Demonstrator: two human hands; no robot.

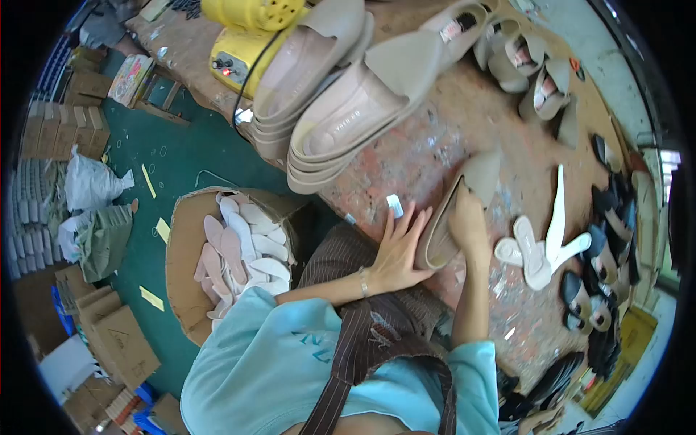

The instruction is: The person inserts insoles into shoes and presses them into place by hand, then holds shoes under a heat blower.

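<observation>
A beige pointed shoe (pixel 480 174) lies at the table's near edge, between my hands. My left hand (pixel 397 250) rests against its heel end, fingers spread. My right hand (pixel 467 221) reaches into the shoe opening with its fingers curled; what the fingertips hold, if anything, is hidden. To the right, several white insoles (pixel 533 254) lie crossed on the worn table (pixel 391 163). Stacked beige shoes (pixel 355 127) stand beyond my left hand. A small white label (pixel 394 205) is on the table just above my left fingers.
At the left, a cardboard box (pixel 190 239) of insoles stands on the green floor. A yellow machine (pixel 243 54) with a black cable sits at the table's far left. More beige shoes (pixel 547 90) and dark shoes (pixel 598 254) line the right side. Another person's arm (pixel 123 43) shows top left.
</observation>
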